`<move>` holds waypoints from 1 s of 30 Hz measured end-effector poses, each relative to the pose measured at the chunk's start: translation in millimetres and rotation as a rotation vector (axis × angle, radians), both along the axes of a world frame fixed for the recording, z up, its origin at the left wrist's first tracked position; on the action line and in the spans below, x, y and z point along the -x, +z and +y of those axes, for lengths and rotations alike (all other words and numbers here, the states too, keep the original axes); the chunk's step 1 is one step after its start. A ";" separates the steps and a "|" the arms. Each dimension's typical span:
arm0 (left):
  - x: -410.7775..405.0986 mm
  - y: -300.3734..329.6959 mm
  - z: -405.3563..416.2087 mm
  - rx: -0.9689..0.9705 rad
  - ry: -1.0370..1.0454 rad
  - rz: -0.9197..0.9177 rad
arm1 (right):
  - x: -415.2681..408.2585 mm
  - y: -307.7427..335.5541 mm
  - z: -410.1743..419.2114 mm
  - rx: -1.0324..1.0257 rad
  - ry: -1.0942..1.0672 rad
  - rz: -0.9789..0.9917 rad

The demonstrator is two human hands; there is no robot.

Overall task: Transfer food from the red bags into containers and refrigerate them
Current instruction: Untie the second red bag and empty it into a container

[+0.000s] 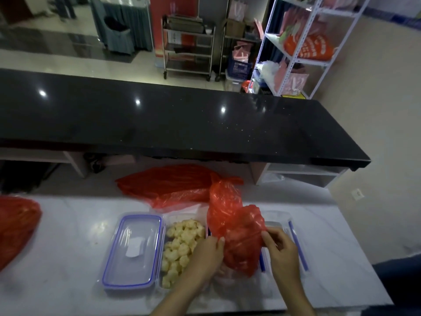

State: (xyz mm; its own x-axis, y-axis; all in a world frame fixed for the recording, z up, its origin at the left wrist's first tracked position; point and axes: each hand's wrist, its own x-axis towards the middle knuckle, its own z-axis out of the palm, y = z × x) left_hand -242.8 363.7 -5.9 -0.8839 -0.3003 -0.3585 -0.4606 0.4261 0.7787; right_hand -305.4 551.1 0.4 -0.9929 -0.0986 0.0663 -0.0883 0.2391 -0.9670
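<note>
In the head view, a red bag [234,233] was held up over the white tabletop [68,258] by both hands. The left hand [206,254] pinched the bag's lower left edge, its fingers [219,241] curled onto the plastic; the right hand [281,249] gripped the bag's right edge, its fingers likewise closed on the film. The bag hung over a clear container [280,224] with blue clips, most of which was hidden behind bag and hands. Whether that container already held food could not be told.

Just left of the bag, an open container [169,218] was filled with pale yellow food pieces [182,242], and a lid [134,252] lay beside it. Two more red bags were seen on the tabletop: one [168,185] behind the containers and one [16,229] at the far left edge.

Several risks were judged likely. The thin film could be torn if pulled apart too hard, and the contents would be dropped at once. If the mouth were opened off the container's centre, pieces could be scattered onto the tabletop or into the filled container alongside. The light container could also be shoved by a wrist, since nothing held it down.
</note>
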 end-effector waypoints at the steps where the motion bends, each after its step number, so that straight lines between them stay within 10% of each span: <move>1: 0.5 -4.9 -3.7 0.007 0.006 0.018 | -1.1 0.9 0.4 0.028 0.002 0.017; 8: -5.1 1.6 -13.2 -0.137 0.084 0.110 | 7.2 -9.8 -3.8 0.143 -0.056 -0.117; 14: -4.5 -9.5 -10.9 0.065 -0.303 0.153 | 9.4 -14.4 -5.5 0.091 0.000 -0.085; 22: 14.3 -19.8 -2.9 0.319 -0.419 0.171 | -4.3 -30.0 8.9 -0.588 0.242 0.050; 30: 5.8 15.4 -19.5 0.056 -0.315 0.484 | -1.2 13.5 -4.9 -0.261 0.117 0.056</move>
